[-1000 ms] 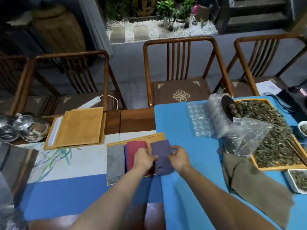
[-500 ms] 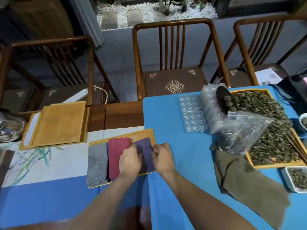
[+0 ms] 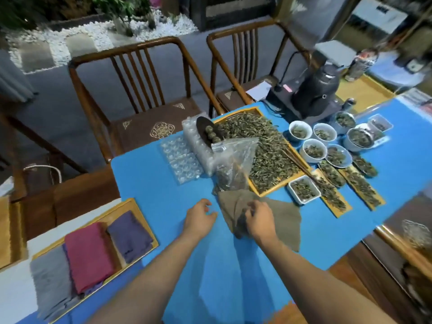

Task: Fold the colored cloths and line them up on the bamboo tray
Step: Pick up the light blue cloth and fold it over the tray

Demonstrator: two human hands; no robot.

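Right hand [image 3: 258, 219] on olive cloth [image 3: 284, 218]

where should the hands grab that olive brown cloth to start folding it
Take the olive-brown cloth by two neighbouring corners, probably along its near edge, coming from above. It lies crumpled on the blue mat, its far corner against the plastic bag. The right hand already pinches its left part; the left hand is free.

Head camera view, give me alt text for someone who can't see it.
A person's right hand grips an unfolded olive-brown cloth on a blue table cover, while the left hand hovers open beside it. At left, grey, red and purple folded cloths line a bamboo tray.
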